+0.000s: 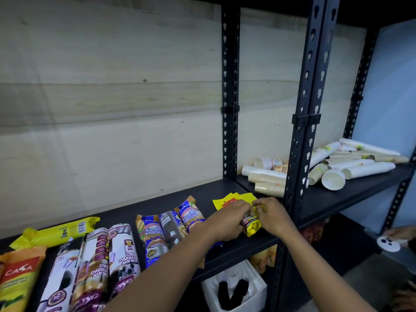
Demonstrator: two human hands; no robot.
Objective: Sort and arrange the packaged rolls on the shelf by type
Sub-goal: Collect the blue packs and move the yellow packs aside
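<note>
Left hand (pixel 227 218): fingers pinching the yellow packaged roll (pixel 251 226)
Right hand (pixel 271 216): fingers pinching the same roll
Shelf (pixel 236 246): blue rolls (pixel 155 235) lie left of the hands

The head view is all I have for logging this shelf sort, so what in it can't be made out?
- Yellow pack: left hand and right hand cover its middle; label unreadable.
- Blue Single Handle packs: the left forearm hides the rightmost one's lower end.
- Draw String packs: cut off by the bottom edge.
- Paper cup stacks: partly behind the black upright.
</note>
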